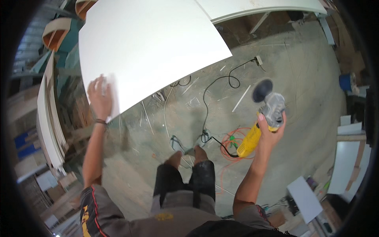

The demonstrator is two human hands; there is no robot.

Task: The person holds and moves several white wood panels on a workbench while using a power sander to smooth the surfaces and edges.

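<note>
My left hand (100, 98) lies flat against the near corner of a big white panel (150, 47), fingers spread and blurred, pressed on its face close to the lower left edge; that grip is open, palm on the board, closed round nothing. The panel reaches up and away from me to the top of the view, tilted across the workshop, and a second white panel (260, 8) shows beyond it. My right hand (270, 132) is wrapped tight round a yellow and grey power sander (262, 122), held up at my right side well apart from the panel, its round dark pad (262, 90) pointing away from me. Its black cord (215, 98) trails down over the dusty concrete floor (300, 79) past an orange cable (233, 144) coiled just beside my feet. More white boards (49, 118) stand stacked on edge at my left, and a blue bucket (345, 82) sits far off to the right
</note>
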